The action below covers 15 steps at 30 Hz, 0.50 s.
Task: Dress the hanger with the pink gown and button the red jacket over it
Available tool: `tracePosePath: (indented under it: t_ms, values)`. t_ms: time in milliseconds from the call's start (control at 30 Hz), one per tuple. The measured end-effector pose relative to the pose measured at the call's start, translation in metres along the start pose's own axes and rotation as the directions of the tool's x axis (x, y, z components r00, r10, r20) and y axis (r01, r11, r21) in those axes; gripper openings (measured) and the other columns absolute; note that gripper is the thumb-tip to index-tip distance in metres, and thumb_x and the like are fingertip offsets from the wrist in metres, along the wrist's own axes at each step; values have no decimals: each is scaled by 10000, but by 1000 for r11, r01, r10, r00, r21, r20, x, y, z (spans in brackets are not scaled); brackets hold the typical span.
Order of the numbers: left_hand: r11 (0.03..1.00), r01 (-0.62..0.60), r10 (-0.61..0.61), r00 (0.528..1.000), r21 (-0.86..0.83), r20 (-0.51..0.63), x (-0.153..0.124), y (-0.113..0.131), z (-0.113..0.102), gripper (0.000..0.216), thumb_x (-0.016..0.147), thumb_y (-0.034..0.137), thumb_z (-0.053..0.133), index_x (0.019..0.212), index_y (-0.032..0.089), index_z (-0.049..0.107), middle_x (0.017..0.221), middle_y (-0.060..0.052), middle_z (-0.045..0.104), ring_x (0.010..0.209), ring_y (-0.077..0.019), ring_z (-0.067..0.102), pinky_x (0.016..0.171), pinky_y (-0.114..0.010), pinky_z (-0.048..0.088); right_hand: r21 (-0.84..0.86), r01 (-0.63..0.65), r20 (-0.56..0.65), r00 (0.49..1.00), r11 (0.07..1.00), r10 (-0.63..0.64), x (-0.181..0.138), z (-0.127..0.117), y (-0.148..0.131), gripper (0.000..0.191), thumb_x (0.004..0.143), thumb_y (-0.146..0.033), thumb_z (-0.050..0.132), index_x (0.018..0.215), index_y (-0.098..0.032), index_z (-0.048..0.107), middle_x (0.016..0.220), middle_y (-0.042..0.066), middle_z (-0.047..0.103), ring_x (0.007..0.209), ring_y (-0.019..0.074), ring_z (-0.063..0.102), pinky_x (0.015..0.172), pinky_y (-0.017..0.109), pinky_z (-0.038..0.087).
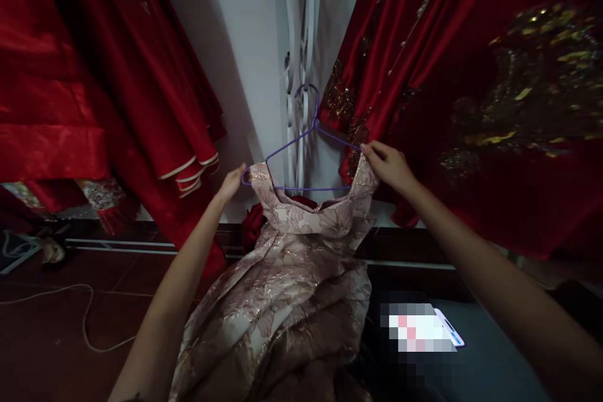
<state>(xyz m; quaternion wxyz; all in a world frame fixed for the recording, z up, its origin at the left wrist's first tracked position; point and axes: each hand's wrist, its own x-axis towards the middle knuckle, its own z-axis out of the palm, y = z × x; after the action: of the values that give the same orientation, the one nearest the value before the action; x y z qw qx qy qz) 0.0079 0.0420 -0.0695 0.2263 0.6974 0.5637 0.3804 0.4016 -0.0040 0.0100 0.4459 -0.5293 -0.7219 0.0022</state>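
A pale pink floral dress [306,264] with gold glints hangs by its wide straps from a purple hanger [292,141]. The hanger's hook points up, in front of white curved metalwork. My left hand [232,183] is closed at the hanger's left end, beside the left strap. Some of its fingertips are hidden behind the hanger. At the right end, my right hand [390,164] pinches the top of the other strap where it lies over the hanger. The skirt falls toward me in folds, and its lower part runs out of view.
Red garments [136,75] hang on the left, and red gowns with gold sequins [532,88] on the right. A lit phone [450,328] lies at the lower right, partly pixelated. A white cable [87,314] crosses the dark floor near some shoes [51,251].
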Motion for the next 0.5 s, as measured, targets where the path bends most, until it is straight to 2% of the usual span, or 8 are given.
tracePosePath:
  t_ms: [67, 133, 200, 267, 333, 400, 500]
  values:
    - [997, 37, -39, 999, 70, 22, -13, -23, 14, 291, 774, 266, 468, 996, 136, 604, 1011, -98, 604, 977, -204, 539, 895, -354, 410, 10, -9, 0, 1000, 1000, 9, 0, 1, -1, 473, 808, -641, 342, 662, -219, 499, 598, -6, 508, 602, 152, 470, 584, 257, 370]
    - [988, 55, -60, 998, 141, 33, -27, -40, 29, 401, 643, 189, 589, 1043, 160, 594, 1158, -121, 535, 1120, -275, 460, 954, -425, 360, 16, -13, 3, 1000, 1000, 13, -1, 1, -2, 465, 808, -639, 345, 674, -222, 503, 605, -4, 509, 610, 156, 475, 593, 260, 378]
    - [958, 57, -83, 993, 282, 82, -38, -51, 40, 484, 581, 149, 618, 1063, 190, 590, 1284, -134, 432, 1224, -337, 355, 981, -492, 308, 18, -9, 5, 1000, 1000, 9, -1, 1, -2, 451, 810, -629, 354, 681, -224, 501, 613, -2, 504, 616, 158, 473, 597, 263, 380]
    - [927, 45, -106, 984, 373, 144, -45, -58, 44, 440, 567, 150, 627, 1004, 195, 611, 1297, -132, 420, 1249, -351, 324, 988, -512, 285, 18, -5, 7, 1000, 1000, 5, -1, 1, -1, 445, 815, -622, 355, 678, -223, 495, 614, 0, 498, 616, 159, 467, 589, 264, 376]
    - [932, 47, -124, 973, 360, 196, -47, -63, 43, 300, 566, 183, 637, 866, 180, 633, 1154, -117, 535, 1165, -313, 429, 961, -468, 332, 12, -5, 14, 1000, 1000, 5, 0, 0, 1, 451, 816, -624, 350, 673, -222, 494, 613, 3, 501, 615, 161, 466, 583, 266, 373]
    - [949, 71, -147, 962, 307, 232, -46, -68, 37, 161, 582, 248, 635, 720, 168, 616, 893, -73, 620, 951, -245, 557, 851, -388, 425, 5, -9, 15, 1000, 1000, 9, 1, 0, 2, 457, 812, -632, 351, 676, -223, 504, 613, 4, 512, 620, 164, 474, 587, 270, 376]
    - [968, 125, -179, 950, 218, 254, -45, -71, 19, 191, 597, 344, 628, 640, 163, 582, 632, -11, 589, 663, -164, 564, 645, -287, 462, 8, -12, 19, 1000, 1000, 12, 3, 1, 4, 454, 805, -634, 368, 687, -224, 525, 621, 2, 529, 625, 165, 491, 590, 269, 381]
